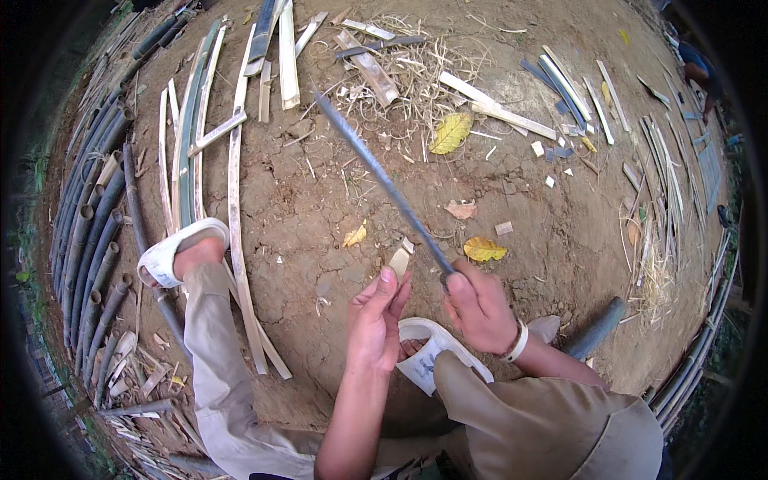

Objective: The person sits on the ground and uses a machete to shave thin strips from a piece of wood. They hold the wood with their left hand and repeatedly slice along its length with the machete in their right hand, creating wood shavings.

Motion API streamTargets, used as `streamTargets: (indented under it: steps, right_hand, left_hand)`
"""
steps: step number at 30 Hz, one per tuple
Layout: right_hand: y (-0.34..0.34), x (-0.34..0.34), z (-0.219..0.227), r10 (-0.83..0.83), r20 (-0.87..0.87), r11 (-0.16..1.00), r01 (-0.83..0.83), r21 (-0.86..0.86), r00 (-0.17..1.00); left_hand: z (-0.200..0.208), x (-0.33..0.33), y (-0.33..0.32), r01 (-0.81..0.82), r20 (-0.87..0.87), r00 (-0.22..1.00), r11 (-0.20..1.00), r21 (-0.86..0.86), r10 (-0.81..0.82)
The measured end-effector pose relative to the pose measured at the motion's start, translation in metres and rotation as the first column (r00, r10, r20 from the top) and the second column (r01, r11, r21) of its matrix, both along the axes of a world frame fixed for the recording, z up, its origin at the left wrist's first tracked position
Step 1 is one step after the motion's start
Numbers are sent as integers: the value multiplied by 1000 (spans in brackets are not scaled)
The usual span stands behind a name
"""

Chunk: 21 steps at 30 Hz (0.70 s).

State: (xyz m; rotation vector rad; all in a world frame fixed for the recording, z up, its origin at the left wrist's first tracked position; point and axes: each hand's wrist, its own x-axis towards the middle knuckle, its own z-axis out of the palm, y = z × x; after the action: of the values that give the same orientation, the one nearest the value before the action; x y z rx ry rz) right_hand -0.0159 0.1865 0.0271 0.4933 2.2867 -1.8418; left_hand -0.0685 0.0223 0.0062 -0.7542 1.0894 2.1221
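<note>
My right hand (482, 310) is closed round the handle end of a long-bladed knife (382, 180). Its narrow dark blade slants up and to the left, above the dirt ground. Between the thumb and fingers of my left hand (374, 316), a short pale bamboo piece (399, 262) is pinched, pointing upward. A small whitish bit (408, 245) shows at its top end. The blade passes to the right of the piece, apart from it. My right fist hides the knife's handle.
Dark bamboo poles (92, 232) are stacked at the left, beside long split bamboo strips (238, 176). Shavings (424, 72) and loose strips lie at the far middle. More slats (668, 172) lie right. A dark pole (596, 326) lies by my right knee. Another person (700, 72) is at far right.
</note>
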Motion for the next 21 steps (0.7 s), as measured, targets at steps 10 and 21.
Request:
streamTargets:
  steps: [10,21]
  right_hand:
    - [21,25,-98,4,391,1000,-3,-2,920]
    - [13,55,-59,120,226,946,-180,271,967]
  left_hand:
    - [5,4,-11,33,-31,999,998,-55,-35]
    - [16,29,-31,456,-68,682,496,-739,-728]
